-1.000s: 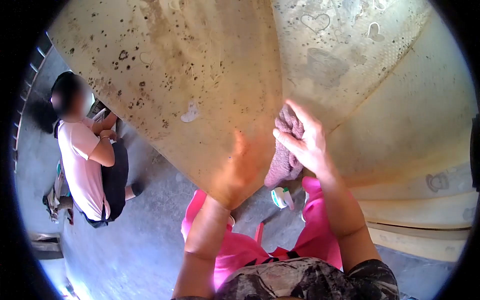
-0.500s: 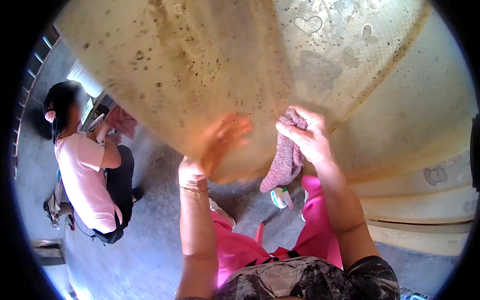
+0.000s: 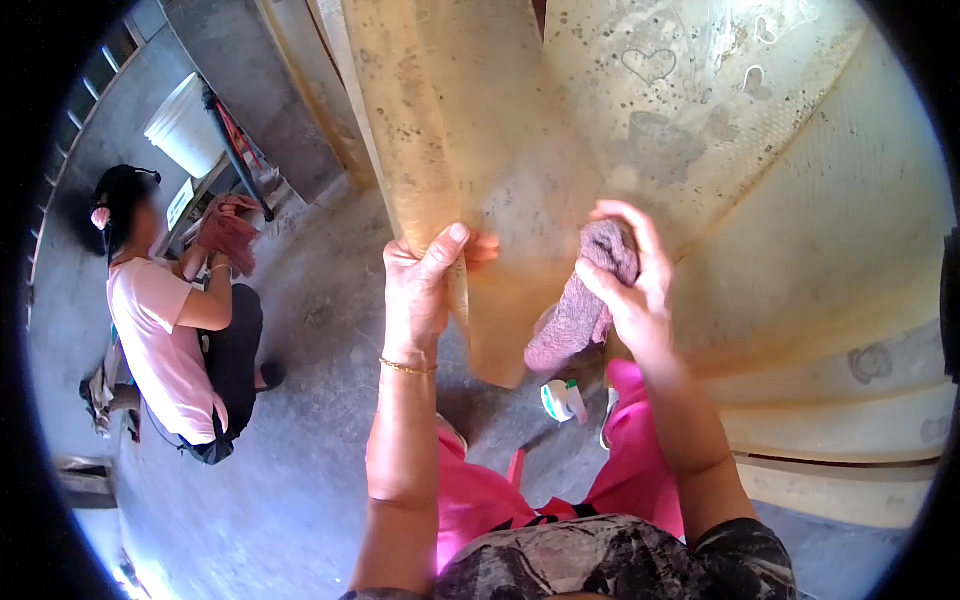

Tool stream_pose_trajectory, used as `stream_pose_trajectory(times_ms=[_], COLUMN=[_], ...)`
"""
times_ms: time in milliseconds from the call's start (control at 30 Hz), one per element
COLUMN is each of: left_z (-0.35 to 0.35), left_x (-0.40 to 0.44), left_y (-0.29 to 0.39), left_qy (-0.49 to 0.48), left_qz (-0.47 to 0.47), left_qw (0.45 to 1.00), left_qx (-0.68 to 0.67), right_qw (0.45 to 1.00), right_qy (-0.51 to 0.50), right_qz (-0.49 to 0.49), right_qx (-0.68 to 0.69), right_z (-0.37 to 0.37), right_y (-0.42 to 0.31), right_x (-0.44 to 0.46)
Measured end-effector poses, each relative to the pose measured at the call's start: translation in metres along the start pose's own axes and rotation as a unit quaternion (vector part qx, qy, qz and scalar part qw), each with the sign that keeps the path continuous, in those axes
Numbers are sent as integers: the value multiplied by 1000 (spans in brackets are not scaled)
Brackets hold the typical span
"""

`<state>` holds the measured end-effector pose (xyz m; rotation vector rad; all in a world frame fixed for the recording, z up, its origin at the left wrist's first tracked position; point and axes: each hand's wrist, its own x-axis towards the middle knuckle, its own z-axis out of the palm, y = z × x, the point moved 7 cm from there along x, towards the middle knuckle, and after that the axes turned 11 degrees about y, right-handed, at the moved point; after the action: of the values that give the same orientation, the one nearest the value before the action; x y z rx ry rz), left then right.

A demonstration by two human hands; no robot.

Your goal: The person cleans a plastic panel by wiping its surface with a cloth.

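Observation:
A yellowed, see-through plastic sheet (image 3: 520, 140) with dark specks and heart and cup prints hangs in front of me. My left hand (image 3: 422, 285) is closed on its folded edge, thumb on the near side and the fingers partly behind the plastic. In my right hand (image 3: 648, 285) is a bunched purple-brown cloth (image 3: 572, 325), its lower end dangling close to the sheet. Thumb and fingers wrap around the cloth's upper part.
A person (image 3: 165, 330) in a pink top crouches at left, holding a reddish cloth (image 3: 228, 232). Behind stands a white bucket (image 3: 190, 130). On the concrete floor near my feet lie a white-and-green object (image 3: 560, 400) and a red strip (image 3: 516, 467).
My left hand has drawn the sheet's edge to the right and folded it over, uncovering the wall and bucket behind. My right hand has turned slightly, still holding the cloth.

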<state>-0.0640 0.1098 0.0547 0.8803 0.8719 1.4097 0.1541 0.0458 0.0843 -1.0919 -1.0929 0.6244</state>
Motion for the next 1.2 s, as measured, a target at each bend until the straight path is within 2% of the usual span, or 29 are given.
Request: stream_pose_trajectory(times_ms=[33, 100, 133, 200, 233, 333, 467, 533, 600, 633, 667, 733, 767, 800, 867, 933, 1100, 1200], left_z=[0, 5, 8, 26, 27, 27, 30, 28, 40, 44, 44, 40, 38, 34, 29, 43, 41, 27], left_x=[-2, -7, -9, -19, -21, -23, -27, -27, -37, -41, -41, -38, -32, -30, -30, -40, -37, -41], left_y=[1, -7, -9, -12, -16, -21, -16, -16, -8, -6, -6, -7, -11, -15, -19, -10, -8, -22], left_qy=[0, -14, -14, -111, -195, -243, -238, -190, -203, -214, -216, -217, -223, -223, -221, -210, -223, -190], left_qz=[2, -38, -38, -76, -79, -88, -97, -104, -120, -135, -132, -102, -92, -95, -83, -111, -99, -111], left_qw=[1000, 999, 999, 987, 974, 961, 961, 971, 965, 959, 959, 964, 963, 963, 968, 964, 961, 971], left_qx=[-2, -13, -14, -84, -79, -98, -103, -99, -114, -129, -127, -115, -119, -117, -90, -124, -134, -90], right_qw=[998, 977, 931, 909, 906, 863, 842, 866, 908, 915, 891, 875, 843, 831, 856, 904, 846, 868], right_qy=[35, 83, 76, 3, -26, -34, -7, 40, 98, 90, 105, 74, 33, 20, 42, 68, 46, 54], right_qz=[-45, -198, -335, -378, -374, -430, -448, -387, -317, -303, -347, -396, -462, -470, -430, -333, -425, -382], right_qx=[37, -15, -120, -176, -197, -261, -302, -314, -256, -251, -274, -269, -274, -297, -284, -260, -319, -314], right_z=[1, -1, 4, 25, 36, 49, 50, 40, 21, 21, 26, 47, 59, 69, 56, 41, 70, 58], right_y=[-8, -24, -38, -37, -35, -24, -32, -32, -24, -23, -29, -31, -33, -30, -32, -40, -47, -46], right_x=[-7, -20, -29, -37, -40, -44, -36, -13, 19, 21, 10, -22, -38, -45, -24, 6, -33, -18])
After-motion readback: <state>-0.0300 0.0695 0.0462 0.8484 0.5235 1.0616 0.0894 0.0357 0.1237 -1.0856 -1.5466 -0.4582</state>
